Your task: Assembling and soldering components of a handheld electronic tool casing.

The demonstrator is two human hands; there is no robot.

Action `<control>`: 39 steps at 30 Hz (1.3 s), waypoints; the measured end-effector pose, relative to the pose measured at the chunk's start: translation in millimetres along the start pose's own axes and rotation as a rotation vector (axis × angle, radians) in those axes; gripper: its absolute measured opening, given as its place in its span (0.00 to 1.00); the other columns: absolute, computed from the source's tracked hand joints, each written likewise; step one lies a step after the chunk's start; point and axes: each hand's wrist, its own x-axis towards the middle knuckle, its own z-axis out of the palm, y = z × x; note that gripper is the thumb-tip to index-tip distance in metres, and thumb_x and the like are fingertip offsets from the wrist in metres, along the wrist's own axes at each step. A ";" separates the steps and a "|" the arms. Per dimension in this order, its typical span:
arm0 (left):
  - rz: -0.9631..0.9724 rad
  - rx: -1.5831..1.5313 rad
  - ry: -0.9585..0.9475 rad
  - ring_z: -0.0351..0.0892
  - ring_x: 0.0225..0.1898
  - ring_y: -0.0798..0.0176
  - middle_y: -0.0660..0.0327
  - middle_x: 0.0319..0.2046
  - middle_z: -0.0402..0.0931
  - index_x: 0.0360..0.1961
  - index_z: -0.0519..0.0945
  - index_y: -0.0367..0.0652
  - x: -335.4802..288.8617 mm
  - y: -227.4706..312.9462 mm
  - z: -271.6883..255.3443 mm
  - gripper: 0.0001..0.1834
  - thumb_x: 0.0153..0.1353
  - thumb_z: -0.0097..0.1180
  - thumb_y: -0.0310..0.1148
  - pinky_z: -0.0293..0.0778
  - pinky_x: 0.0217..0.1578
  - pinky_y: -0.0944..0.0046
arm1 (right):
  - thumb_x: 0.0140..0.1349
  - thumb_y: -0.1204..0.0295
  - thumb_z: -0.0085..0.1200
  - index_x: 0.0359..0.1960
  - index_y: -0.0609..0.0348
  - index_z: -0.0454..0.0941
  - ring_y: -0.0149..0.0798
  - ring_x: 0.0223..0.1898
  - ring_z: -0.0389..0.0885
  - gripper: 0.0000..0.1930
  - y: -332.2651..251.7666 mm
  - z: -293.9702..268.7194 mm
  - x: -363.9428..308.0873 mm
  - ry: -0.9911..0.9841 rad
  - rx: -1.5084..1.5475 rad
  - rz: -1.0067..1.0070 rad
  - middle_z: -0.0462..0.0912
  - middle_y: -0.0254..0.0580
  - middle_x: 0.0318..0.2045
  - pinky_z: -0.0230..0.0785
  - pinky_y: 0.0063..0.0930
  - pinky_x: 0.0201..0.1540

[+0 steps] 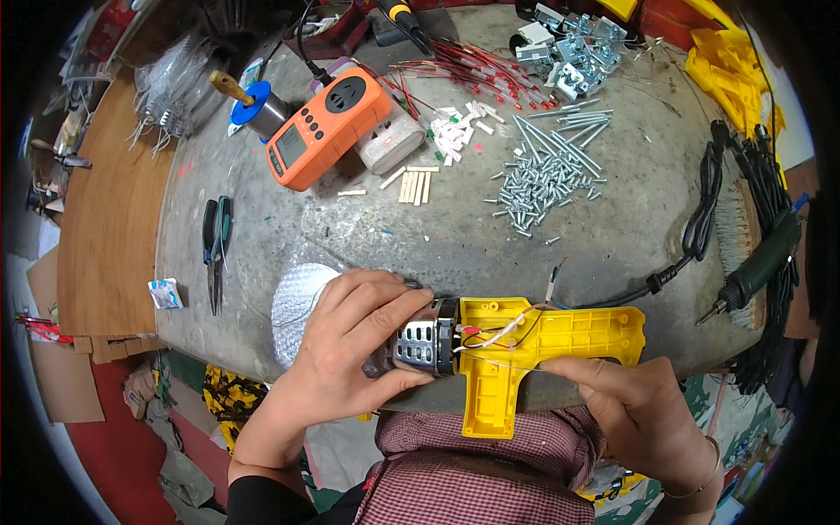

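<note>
My left hand (354, 337) is closed around the perforated metal barrel (423, 343) of an opened yellow gun-shaped tool housing (534, 346), which lies at the near edge of the grey worktable (437, 236). My right hand (634, 411) holds the housing from below, fingers under the body beside the yellow grip. Red, white and black wires (499, 331) run inside the open shell. A black power cord (691, 245) leaves the rear of the housing to the right.
An orange plug-in meter (324, 127) sits far left of centre. Loose screws and long bolts (547, 171), red-tipped wires (472, 66), metal brackets (577, 52), pliers (216, 249), a solder spool (258, 105) and a green rotary tool (757, 271) surround the work area.
</note>
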 end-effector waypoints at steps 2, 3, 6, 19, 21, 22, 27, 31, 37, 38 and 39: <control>0.008 -0.003 -0.007 0.76 0.47 0.47 0.51 0.44 0.77 0.52 0.78 0.35 0.3 0.1 0.1 0.37 0.42 0.72 0.45 0.71 0.49 0.51 | 0.59 0.84 0.47 0.48 0.61 0.83 0.41 0.26 0.86 0.17 5.8 4.5 -1.4 0.021 -0.052 -0.035 0.86 0.56 0.33 0.73 0.25 0.28; 0.000 0.001 -0.001 0.76 0.48 0.47 0.52 0.43 0.77 0.51 0.79 0.35 0.1 -0.4 0.7 0.37 0.40 0.74 0.46 0.71 0.50 0.51 | 0.59 0.84 0.47 0.48 0.61 0.82 0.41 0.26 0.86 0.17 6.9 5.5 -1.7 0.040 -0.105 -0.071 0.86 0.56 0.33 0.73 0.26 0.28; -0.009 0.005 0.007 0.76 0.48 0.47 0.53 0.42 0.77 0.50 0.80 0.35 -0.2 -0.5 1.3 0.38 0.38 0.75 0.47 0.72 0.50 0.52 | 0.59 0.84 0.48 0.48 0.61 0.82 0.43 0.27 0.87 0.17 0.8 1.9 -0.8 -0.001 -0.161 -0.041 0.85 0.56 0.33 0.74 0.27 0.29; -0.011 0.052 -0.029 0.75 0.50 0.46 0.53 0.44 0.76 0.53 0.78 0.36 -0.5 1.7 -0.8 0.40 0.38 0.75 0.46 0.70 0.52 0.51 | 0.59 0.84 0.49 0.48 0.60 0.83 0.45 0.25 0.86 0.17 -11.9 2.0 -0.3 0.043 -0.104 0.024 0.85 0.56 0.32 0.73 0.28 0.28; -0.019 0.095 -0.064 0.75 0.50 0.46 0.53 0.44 0.76 0.54 0.77 0.37 6.4 11.8 -5.9 0.41 0.38 0.75 0.45 0.70 0.53 0.50 | 0.59 0.85 0.49 0.48 0.60 0.83 0.45 0.25 0.85 0.17 -10.4 4.6 -2.1 0.058 -0.154 -0.011 0.84 0.56 0.31 0.73 0.28 0.28; -0.029 0.140 -0.097 0.74 0.50 0.46 0.53 0.44 0.75 0.54 0.76 0.37 9.6 16.4 -6.7 0.41 0.37 0.75 0.44 0.69 0.53 0.50 | 0.59 0.85 0.49 0.48 0.60 0.83 0.45 0.25 0.85 0.17 -9.3 6.0 -3.2 0.058 -0.151 -0.011 0.84 0.56 0.31 0.73 0.28 0.28; -0.013 0.158 -0.128 0.74 0.48 0.47 0.54 0.44 0.74 0.54 0.74 0.37 14.4 18.3 1.8 0.42 0.34 0.75 0.38 0.68 0.52 0.50 | 0.59 0.84 0.49 0.46 0.62 0.83 0.48 0.27 0.85 0.15 -1.5 9.8 -8.7 0.102 -0.090 -0.098 0.84 0.55 0.30 0.74 0.31 0.30; -0.007 0.124 -0.125 0.74 0.49 0.46 0.51 0.44 0.74 0.53 0.74 0.37 5.8 15.0 -1.5 0.40 0.35 0.75 0.38 0.69 0.52 0.49 | 0.54 0.84 0.53 0.46 0.63 0.83 0.42 0.19 0.80 0.17 9.2 31.2 -15.8 0.267 -0.112 -0.251 0.83 0.46 0.23 0.72 0.31 0.25; -0.009 0.157 0.104 0.76 0.49 0.45 0.51 0.45 0.77 0.51 0.75 0.38 -3.6 24.2 -8.3 0.37 0.39 0.74 0.41 0.67 0.56 0.42 | 0.61 0.71 0.59 0.55 0.53 0.83 0.22 0.14 0.62 0.18 -6.1 41.0 -34.4 0.516 -0.536 -0.501 0.67 0.20 0.14 0.60 0.19 0.19; -0.009 0.170 0.088 0.76 0.49 0.45 0.51 0.45 0.77 0.51 0.75 0.38 -7.0 22.0 -9.0 0.37 0.39 0.74 0.41 0.67 0.56 0.42 | 0.62 0.69 0.58 0.52 0.53 0.84 0.19 0.14 0.59 0.16 -7.4 43.3 -33.9 0.564 -0.558 -0.517 0.64 0.19 0.13 0.58 0.16 0.19; 0.003 0.171 0.098 0.75 0.51 0.46 0.50 0.45 0.76 0.53 0.74 0.36 -11.7 19.7 -9.9 0.39 0.39 0.74 0.43 0.64 0.59 0.42 | 0.62 0.69 0.58 0.53 0.55 0.83 0.20 0.15 0.60 0.17 -9.4 48.7 -36.2 0.592 -0.518 -0.518 0.64 0.19 0.13 0.59 0.16 0.21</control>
